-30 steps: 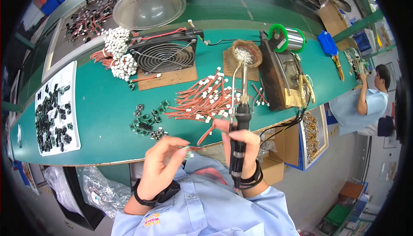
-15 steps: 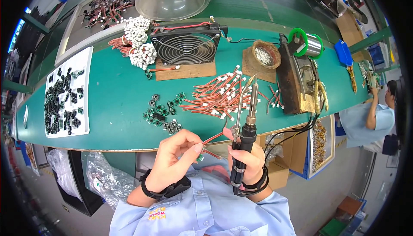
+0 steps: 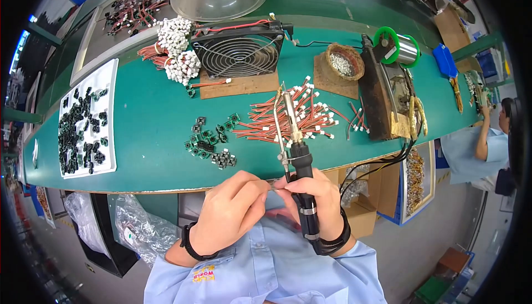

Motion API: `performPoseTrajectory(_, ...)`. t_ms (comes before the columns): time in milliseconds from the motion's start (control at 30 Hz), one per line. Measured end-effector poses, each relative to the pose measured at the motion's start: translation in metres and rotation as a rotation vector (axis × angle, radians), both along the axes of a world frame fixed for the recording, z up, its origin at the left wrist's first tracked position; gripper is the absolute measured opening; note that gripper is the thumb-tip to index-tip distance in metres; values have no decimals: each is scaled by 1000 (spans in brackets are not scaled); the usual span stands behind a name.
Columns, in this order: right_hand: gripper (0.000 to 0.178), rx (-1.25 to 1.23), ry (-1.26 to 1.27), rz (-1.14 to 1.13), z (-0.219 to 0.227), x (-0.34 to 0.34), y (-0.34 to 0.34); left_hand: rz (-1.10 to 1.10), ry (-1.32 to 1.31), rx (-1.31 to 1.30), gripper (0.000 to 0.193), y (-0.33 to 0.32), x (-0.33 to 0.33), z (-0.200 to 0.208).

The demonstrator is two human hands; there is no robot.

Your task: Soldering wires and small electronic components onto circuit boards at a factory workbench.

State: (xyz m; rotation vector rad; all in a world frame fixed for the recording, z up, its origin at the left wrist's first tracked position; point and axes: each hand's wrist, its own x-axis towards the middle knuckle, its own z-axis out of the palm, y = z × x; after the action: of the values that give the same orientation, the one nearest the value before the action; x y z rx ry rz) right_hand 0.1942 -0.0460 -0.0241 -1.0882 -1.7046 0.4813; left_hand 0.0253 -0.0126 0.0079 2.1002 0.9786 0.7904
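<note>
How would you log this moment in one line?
left hand: curled, contents unclear | right hand: holding soldering iron | red wires: piled on green table

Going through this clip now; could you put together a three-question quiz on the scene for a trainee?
1. Which tool does the right hand hold?
A) a hammer
B) a soldering iron
C) a pair of scissors

2. True or false: on the bench, the white tray lies to the left of the fan.

3. Fill in the colour: the end flanges of the spool of silvery wire are ____.

Key: 1. B; 2. True; 3. green
</note>
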Motion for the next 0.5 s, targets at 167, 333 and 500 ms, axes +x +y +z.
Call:
performPoseTrajectory(167,42,-132,145,1,8,-2,-2,-14,-53,-47,15,1,-1,3)
performPoseTrajectory(333,41,-316,306,83,13,0,-6,-68,-81,-74,15,3,-1,1)
performPoseTrajectory(500,45,-393,542,67,6,-1,-9,-63,-147,-139,14,3,-2,-3)
